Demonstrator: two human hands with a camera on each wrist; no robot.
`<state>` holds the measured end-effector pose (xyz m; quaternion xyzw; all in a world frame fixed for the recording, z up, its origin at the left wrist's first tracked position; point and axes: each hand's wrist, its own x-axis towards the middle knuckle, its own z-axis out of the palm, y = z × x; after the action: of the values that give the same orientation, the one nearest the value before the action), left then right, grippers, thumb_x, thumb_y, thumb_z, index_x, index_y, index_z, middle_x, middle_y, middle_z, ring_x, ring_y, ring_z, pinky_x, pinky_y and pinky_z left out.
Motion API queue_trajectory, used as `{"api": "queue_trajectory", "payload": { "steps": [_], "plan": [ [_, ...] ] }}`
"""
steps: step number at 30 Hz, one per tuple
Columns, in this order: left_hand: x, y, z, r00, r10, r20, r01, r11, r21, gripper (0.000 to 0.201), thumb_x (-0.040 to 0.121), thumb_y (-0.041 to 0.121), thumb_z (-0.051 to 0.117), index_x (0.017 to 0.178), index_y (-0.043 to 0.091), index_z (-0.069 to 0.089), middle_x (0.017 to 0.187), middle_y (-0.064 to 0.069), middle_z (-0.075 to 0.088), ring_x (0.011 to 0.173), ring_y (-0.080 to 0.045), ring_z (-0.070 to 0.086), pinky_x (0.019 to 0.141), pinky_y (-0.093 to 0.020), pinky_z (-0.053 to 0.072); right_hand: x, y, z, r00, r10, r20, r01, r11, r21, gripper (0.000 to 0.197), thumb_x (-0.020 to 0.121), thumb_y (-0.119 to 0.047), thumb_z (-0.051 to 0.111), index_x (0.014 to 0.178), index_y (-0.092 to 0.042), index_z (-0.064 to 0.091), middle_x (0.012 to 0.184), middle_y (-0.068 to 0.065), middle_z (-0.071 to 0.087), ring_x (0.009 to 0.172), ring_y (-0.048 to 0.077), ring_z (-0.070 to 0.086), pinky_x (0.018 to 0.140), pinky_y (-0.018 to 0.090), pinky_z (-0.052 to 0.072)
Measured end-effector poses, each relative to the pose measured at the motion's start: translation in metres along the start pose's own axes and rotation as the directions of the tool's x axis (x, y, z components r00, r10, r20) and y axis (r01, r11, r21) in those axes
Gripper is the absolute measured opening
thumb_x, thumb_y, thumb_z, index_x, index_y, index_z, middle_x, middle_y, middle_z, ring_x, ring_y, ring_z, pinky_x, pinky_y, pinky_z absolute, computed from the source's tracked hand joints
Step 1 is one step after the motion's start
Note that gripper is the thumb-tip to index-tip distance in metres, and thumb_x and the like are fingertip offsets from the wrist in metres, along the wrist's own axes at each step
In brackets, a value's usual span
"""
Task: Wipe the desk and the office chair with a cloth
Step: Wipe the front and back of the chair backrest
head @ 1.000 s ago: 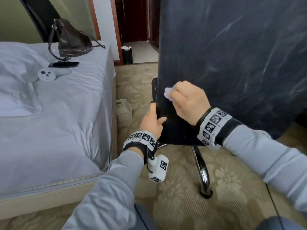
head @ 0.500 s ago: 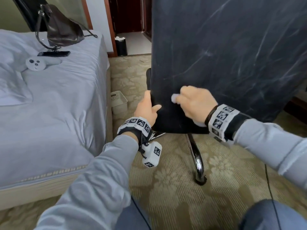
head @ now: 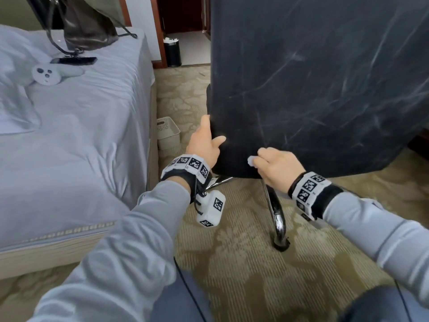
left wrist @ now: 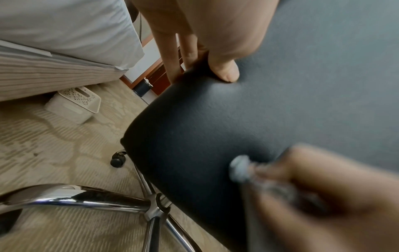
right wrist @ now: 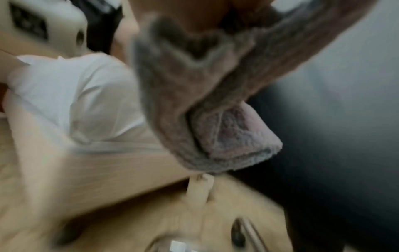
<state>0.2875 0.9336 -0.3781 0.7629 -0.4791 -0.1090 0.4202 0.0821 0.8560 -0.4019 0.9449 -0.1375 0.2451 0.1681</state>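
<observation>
— Where does the cloth (head: 251,161) sit against the right hand (head: 277,168)?

— Bunched inside it. The fingers curl over the wad, so the grip is pinching the cloth, and only a pale tip pokes out on the left of the knuckles. The right wrist view, though blurred, shows folded grey-pink terry hanging below the fingers, against the dark chair back.

— And where is that on the office chair (head: 320,84)?

— Low on the back panel, near its bottom edge and toward its left corner. The hand presses the cloth onto the scuffed black covering there.

— What is the left hand (head: 203,145) doing?

— It grips the left edge of the same panel, just left of the cloth. In the left wrist view the thumb (left wrist: 224,71) lies on the near face and the fingers (left wrist: 170,51) wrap behind the edge, so that grip is closed round the chair edge. The two hands are near each other but apart.

— Anything else around?

— A chrome leg (head: 276,214) of the chair base stands on the patterned carpet (head: 243,263) below the hands. A bed (head: 76,135) fills the left, with a small white basket (head: 168,132) on the floor beside it.
</observation>
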Motion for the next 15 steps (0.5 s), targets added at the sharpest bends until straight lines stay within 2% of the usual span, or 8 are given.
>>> {"api": "queue_trajectory", "payload": {
  "steps": [2, 4, 6, 8, 10, 11, 13, 15],
  "plan": [
    [0.001, 0.0, -0.002, 1.0, 0.008, 0.002, -0.008, 1.0, 0.0, 0.043, 0.098, 0.019, 0.06, 0.134, 0.02, 0.037, 0.117, -0.006, 0.063, 0.11, -0.028, 0.06, 0.097, -0.049, 0.049, 0.028, 0.014, -0.033, 0.984, 0.048, -0.174, -0.054, 0.998, -0.031, 0.029, 0.066, 0.002, 0.078, 0.087, -0.014, 0.067, 0.073, 0.008, 0.051, 0.059, 0.029, 0.054, 0.042, 0.028, 0.031],
    [0.001, 0.0, -0.002, 1.0, 0.008, 0.001, -0.008, 1.0, 0.003, 0.044, 0.098, 0.019, 0.061, 0.135, 0.018, 0.037, 0.117, -0.006, 0.063, 0.11, -0.028, 0.06, 0.097, -0.049, 0.049, 0.057, 0.028, -0.066, 0.929, 0.104, -0.354, -0.125, 0.991, -0.036, 0.031, 0.073, 0.0, 0.07, 0.086, -0.021, 0.052, 0.073, 0.009, 0.049, 0.06, 0.029, 0.052, 0.042, 0.03, 0.034],
    [0.0, 0.0, -0.001, 1.0, 0.002, -0.004, -0.002, 1.0, -0.003, 0.042, 0.098, 0.018, 0.061, 0.133, 0.018, 0.038, 0.117, -0.005, 0.062, 0.111, -0.027, 0.06, 0.097, -0.049, 0.049, 0.072, 0.034, -0.081, 0.876, 0.154, -0.458, -0.17, 0.985, 0.006, 0.034, 0.074, 0.0, 0.064, 0.083, -0.023, 0.041, 0.071, 0.009, 0.048, 0.059, 0.027, 0.049, 0.042, 0.031, 0.036],
    [-0.001, -0.001, -0.001, 1.0, 0.001, -0.008, -0.001, 1.0, -0.011, 0.038, 0.097, 0.018, 0.062, 0.128, 0.018, 0.04, 0.114, -0.003, 0.062, 0.109, -0.026, 0.06, 0.096, -0.049, 0.05, 0.065, 0.025, -0.067, 0.893, 0.183, -0.411, -0.196, 0.981, 0.012, 0.033, 0.07, 0.002, 0.067, 0.081, -0.022, 0.047, 0.07, 0.009, 0.048, 0.058, 0.027, 0.05, 0.043, 0.028, 0.032],
    [-0.003, 0.001, -0.002, 1.0, -0.005, -0.02, 0.005, 1.0, -0.019, 0.036, 0.097, 0.018, 0.062, 0.126, 0.018, 0.04, 0.111, 0.0, 0.061, 0.109, -0.027, 0.061, 0.096, -0.048, 0.05, 0.032, 0.008, -0.027, 0.955, 0.129, -0.266, -0.135, 0.991, -0.003, 0.028, 0.067, 0.004, 0.073, 0.081, -0.017, 0.062, 0.071, 0.007, 0.049, 0.059, 0.027, 0.052, 0.043, 0.026, 0.032],
    [-0.005, 0.002, -0.001, 0.999, -0.007, -0.032, 0.007, 1.0, -0.016, 0.036, 0.098, 0.018, 0.061, 0.128, 0.019, 0.04, 0.111, 0.001, 0.061, 0.11, -0.028, 0.061, 0.096, -0.047, 0.049, 0.013, 0.002, -0.007, 0.974, 0.088, -0.211, -0.092, 0.996, -0.011, 0.027, 0.067, 0.005, 0.075, 0.084, -0.014, 0.067, 0.072, 0.006, 0.05, 0.06, 0.026, 0.053, 0.042, 0.028, 0.036],
    [-0.014, 0.005, 0.005, 0.995, -0.009, -0.095, 0.01, 1.0, 0.015, 0.044, 0.1, 0.021, 0.058, 0.138, 0.022, 0.036, 0.123, 0.0, 0.06, 0.114, -0.028, 0.061, 0.095, -0.043, 0.048, -0.011, 0.006, 0.007, 0.984, 0.098, -0.152, -0.101, 0.995, -0.015, 0.029, 0.067, 0.006, 0.076, 0.089, -0.011, 0.068, 0.073, 0.005, 0.051, 0.061, 0.026, 0.053, 0.041, 0.032, 0.042],
    [-0.029, 0.008, 0.017, 0.98, 0.026, -0.195, -0.02, 0.999, 0.034, 0.064, 0.097, 0.024, 0.06, 0.151, 0.023, 0.025, 0.145, 0.0, 0.045, 0.122, -0.026, 0.056, 0.099, -0.043, 0.047, -0.004, 0.023, -0.011, 0.964, 0.14, -0.228, -0.146, 0.989, -0.011, 0.035, 0.068, 0.006, 0.076, 0.092, -0.016, 0.063, 0.073, 0.007, 0.05, 0.061, 0.028, 0.054, 0.04, 0.03, 0.039]
  ]
}}
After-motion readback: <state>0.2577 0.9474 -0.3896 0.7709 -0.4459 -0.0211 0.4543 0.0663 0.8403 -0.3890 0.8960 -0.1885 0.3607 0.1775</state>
